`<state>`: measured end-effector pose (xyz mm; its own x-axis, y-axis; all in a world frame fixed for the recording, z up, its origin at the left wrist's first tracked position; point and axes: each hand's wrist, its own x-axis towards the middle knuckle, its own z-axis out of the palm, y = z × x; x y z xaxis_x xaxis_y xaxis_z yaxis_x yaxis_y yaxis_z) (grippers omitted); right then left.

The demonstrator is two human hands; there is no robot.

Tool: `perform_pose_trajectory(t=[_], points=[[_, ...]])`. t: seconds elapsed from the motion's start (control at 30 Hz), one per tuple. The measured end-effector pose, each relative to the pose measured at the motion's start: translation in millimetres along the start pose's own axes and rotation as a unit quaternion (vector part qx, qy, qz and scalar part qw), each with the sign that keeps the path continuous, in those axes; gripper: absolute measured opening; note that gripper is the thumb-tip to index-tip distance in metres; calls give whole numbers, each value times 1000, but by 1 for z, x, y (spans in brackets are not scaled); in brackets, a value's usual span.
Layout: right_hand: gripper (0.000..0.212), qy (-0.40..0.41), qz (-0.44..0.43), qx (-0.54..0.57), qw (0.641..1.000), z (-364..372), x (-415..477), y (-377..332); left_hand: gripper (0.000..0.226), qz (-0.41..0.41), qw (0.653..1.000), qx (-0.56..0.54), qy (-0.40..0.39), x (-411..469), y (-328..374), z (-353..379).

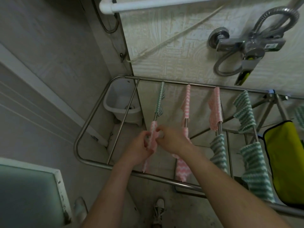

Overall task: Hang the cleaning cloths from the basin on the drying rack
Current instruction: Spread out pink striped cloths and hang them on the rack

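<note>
Now, left hand (139, 149), right hand (171, 139), pinching one pink cloth (153, 134)

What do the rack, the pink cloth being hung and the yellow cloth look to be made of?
The rack looks like stainless steel tube: grey, smooth, with bright highlights. The pink cloth seems to be thin, matte fabric, possibly nonwoven, with white wavy stripes; it drapes limply. The yellow cloth looks thicker and plush, probably microfibre, with dark sewn edging.
</note>
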<state>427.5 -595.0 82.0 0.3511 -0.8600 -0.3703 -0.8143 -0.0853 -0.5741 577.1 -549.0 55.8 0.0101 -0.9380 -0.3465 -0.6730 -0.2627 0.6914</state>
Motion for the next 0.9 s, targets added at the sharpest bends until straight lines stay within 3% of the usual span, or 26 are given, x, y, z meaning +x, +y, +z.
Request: perform_pose_trajectory(t=[0.2, 0.33, 0.47, 0.53, 0.6, 0.7, 0.73, 0.83, 0.9], points=[[49, -48, -53, -30, 997, 3, -7, -6, 74, 41, 998, 42, -23, -6, 3, 6], [51, -60, -36, -11, 997, 1, -14, -3, 81, 56, 997, 51, -4, -7, -1, 10], [55, -35, 4, 64, 997, -24, -30, 0, 74, 45, 998, 42, 21, -4, -6, 9], [47, -7, 36, 176, 984, -44, -47, 5, 64, 38, 999, 1, 5, -3, -4, 11], [39, -12, 65, 345, 936, -60, -65, 7, 57, 27, 999, -41, 9, 0, -4, 8], [38, -40, 52, 574, 816, -73, -89, 17, 55, 78, 993, -33, 85, -4, 12, 7], [41, -47, 37, 629, 775, -77, -97, 22, 54, 98, 989, -76, 78, -9, 28, 7], [55, -59, -17, 708, 704, -81, -108, 33, 47, 157, 932, -295, -140, -32, 74, 7], [55, -49, -35, 718, 693, -83, -112, 32, 31, 175, 911, -325, -183, -42, 95, 14]])
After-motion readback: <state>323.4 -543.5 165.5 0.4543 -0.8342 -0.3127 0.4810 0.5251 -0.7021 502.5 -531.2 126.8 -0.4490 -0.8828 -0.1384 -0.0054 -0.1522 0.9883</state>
